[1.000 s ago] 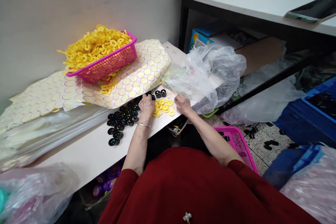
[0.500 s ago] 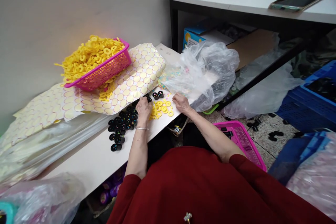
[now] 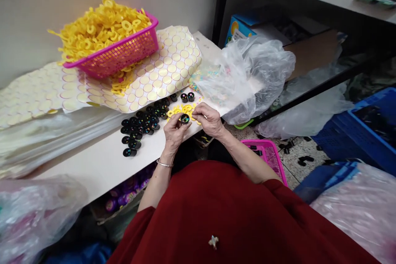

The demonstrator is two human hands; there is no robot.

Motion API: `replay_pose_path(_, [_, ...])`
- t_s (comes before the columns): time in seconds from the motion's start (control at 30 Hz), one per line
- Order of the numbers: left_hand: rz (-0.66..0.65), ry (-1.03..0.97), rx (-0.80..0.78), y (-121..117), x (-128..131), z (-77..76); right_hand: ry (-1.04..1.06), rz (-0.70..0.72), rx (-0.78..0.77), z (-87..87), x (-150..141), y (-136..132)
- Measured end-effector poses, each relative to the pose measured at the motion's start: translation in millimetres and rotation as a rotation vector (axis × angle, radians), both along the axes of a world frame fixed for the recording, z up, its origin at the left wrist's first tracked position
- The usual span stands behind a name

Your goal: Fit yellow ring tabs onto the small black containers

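Between the thumb and fingers of my left hand point(image 3: 173, 133) is a small round black cup point(image 3: 185, 119), its mouth turned up, with coloured bits inside. My right hand point(image 3: 209, 119) is close beside it, thumb and fingertips pinched together at the cup's right side; what they hold is too small to make out. Loose yellow rings point(image 3: 175, 111) lie on the white table just beyond both hands. To the left, several black cups point(image 3: 144, 123) lie grouped on their sides, coloured bits showing in their mouths. Two more black cups point(image 3: 187, 97) stand behind the rings.
A pink basket point(image 3: 123, 51) heaped with yellow ring pieces point(image 3: 105, 29) rests on sheets of round stickers point(image 3: 167, 70). A clear plastic bag point(image 3: 260, 74) with small coloured bits lies at the right. On the floor are a pink basket point(image 3: 272, 156) and a blue crate point(image 3: 359, 128).
My left hand has lifted a black cup from the group and brought it toward me. My right hand has come in next to it, still pinched. The view has tilted down and closer.
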State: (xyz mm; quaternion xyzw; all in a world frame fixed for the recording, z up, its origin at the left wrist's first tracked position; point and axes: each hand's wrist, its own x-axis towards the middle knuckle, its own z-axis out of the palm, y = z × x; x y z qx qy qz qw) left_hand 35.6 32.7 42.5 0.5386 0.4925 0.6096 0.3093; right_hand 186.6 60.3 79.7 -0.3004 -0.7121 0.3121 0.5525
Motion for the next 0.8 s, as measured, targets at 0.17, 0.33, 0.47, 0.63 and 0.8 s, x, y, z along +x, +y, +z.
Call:
replay_pose_path(0.17, [-0.018,0.232,0.132,-14,5,-1.2,-0.183,-0.017,0.159,-8.1,5,-12])
replay_pose_path(0.33, [-0.035,0.338,0.103,-20,8,-6.2,-0.380,-0.033,0.249,-11.7,13,-20])
replay_pose_path(0.47, [-0.070,0.354,-0.052,-22,9,-6.9,-0.503,-0.033,0.217,-13.7,17,-21])
replay_pose_path(0.63, [-0.101,0.265,-0.098,-22,11,-9.9,-0.512,0.026,0.132,-17.3,15,-22])
replay_pose_path(0.8, [-0.103,0.181,-0.055,-22,13,-15.9,-0.411,-0.003,0.040,-20.1,11,-27])
